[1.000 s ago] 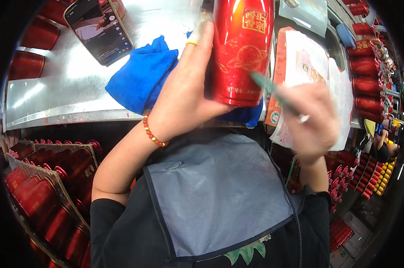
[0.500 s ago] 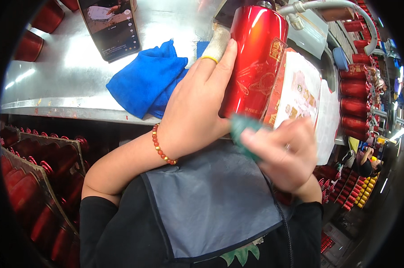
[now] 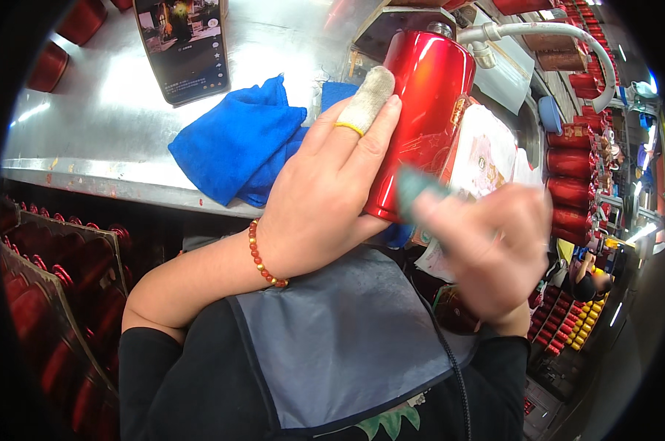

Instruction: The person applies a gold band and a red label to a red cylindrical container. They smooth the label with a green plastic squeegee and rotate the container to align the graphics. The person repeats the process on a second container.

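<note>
One glossy red bottle, tilted.

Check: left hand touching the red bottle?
Touching. The head view shows the left hand wrapped against the red bottle, fingers lying flat on its side.

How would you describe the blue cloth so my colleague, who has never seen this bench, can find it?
Start at the shiny metal bench running across the top of the view. The blue cloth lies crumpled near its front edge, just right of the dark phone and left of the left hand holding the red bottle. It is the only bright blue, soft thing among red bottles.
</note>
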A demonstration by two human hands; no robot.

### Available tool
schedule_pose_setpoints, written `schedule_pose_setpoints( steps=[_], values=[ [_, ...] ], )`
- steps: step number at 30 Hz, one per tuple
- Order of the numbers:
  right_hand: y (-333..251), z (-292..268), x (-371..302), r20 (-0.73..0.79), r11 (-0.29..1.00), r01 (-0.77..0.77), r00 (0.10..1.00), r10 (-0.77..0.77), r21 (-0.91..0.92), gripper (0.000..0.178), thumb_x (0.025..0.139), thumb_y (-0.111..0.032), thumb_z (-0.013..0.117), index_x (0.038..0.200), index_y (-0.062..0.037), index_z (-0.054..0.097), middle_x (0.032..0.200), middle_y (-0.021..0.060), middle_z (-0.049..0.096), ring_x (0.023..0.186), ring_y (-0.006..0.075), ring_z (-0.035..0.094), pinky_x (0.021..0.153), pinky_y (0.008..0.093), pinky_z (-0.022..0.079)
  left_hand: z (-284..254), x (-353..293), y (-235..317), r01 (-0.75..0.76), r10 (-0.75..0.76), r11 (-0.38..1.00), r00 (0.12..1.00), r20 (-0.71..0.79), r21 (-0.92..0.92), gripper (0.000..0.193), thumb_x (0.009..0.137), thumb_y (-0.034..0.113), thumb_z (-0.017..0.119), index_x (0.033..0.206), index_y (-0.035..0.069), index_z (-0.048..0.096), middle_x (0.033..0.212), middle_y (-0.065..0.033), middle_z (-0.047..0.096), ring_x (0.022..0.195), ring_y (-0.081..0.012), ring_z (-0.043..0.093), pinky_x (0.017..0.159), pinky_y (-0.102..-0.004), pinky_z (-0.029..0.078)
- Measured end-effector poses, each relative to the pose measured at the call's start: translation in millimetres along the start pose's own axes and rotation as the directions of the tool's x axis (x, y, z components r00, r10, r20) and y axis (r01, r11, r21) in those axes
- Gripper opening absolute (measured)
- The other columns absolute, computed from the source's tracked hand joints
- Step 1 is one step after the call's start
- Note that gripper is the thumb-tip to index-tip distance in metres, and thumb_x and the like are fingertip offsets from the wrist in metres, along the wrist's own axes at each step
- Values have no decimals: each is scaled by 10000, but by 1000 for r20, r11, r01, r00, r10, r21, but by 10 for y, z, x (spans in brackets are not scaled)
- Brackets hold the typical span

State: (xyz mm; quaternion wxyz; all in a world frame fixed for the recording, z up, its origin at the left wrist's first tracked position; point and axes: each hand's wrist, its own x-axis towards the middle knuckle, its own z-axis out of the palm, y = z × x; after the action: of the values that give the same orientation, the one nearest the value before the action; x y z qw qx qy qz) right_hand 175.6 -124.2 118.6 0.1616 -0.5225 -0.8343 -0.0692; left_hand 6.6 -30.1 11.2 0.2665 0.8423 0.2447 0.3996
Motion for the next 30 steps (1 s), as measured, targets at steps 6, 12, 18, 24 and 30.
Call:
schedule_pose_setpoints(
  steps=[6, 12, 18, 24, 30],
  values=[
    [112, 66, 121, 117, 947, -109, 990, 77, 303, 381, 708, -33, 775, 1084, -96, 790, 807, 4, 644, 701, 147, 574, 628, 297, 448, -1, -46, -38, 85, -81, 993, 995, 55, -86, 1053, 640, 167, 909, 1533, -42, 392, 1518, -260, 459, 1299, -435, 518, 1102, -441, 417],
    [587, 17, 272, -75, 834, -366, 899, 432, 413, 265, 782, 48, 768, 1041, -6, 781, 821, 48, 642, 772, 135, 604, 677, 270, 453, -37, -42, -71, 126, -111, 986, 985, 133, -112, 1122, 669, 213, 942, 1559, -58, 314, 1564, -267, 408, 1394, -412, 470, 1132, -442, 394],
    [704, 3, 199, -130, 870, -367, 895, 427, 328, 274, 780, -20, 816, 1050, -61, 793, 781, 55, 683, 687, 163, 593, 639, 299, 481, -46, -57, -142, 121, -86, 980, 974, 212, -158, 1090, 708, 222, 909, 1544, -105, 290, 1575, -346, 323, 1433, -494, 396, 1144, -485, 389],
    [719, 98, 142, -93, 783, -348, 886, 454, 515, 276, 772, -36, 831, 1044, -44, 786, 804, 49, 682, 785, 147, 628, 716, 277, 479, -75, -125, -182, 196, -140, 970, 935, 326, -145, 1189, 707, 232, 933, 1585, -79, 196, 1577, -309, 331, 1391, -438, 445, 1130, -449, 393],
    [897, 76, 156, -234, 832, -434, 818, 525, 346, 275, 819, 35, 767, 1082, -44, 779, 836, 46, 685, 732, 144, 584, 668, 278, 460, -100, -87, -171, 143, -101, 983, 945, 311, -113, 1229, 703, 221, 941, 1606, -50, 154, 1576, -291, 342, 1393, -411, 446, 1137, -442, 379]
  ],
)
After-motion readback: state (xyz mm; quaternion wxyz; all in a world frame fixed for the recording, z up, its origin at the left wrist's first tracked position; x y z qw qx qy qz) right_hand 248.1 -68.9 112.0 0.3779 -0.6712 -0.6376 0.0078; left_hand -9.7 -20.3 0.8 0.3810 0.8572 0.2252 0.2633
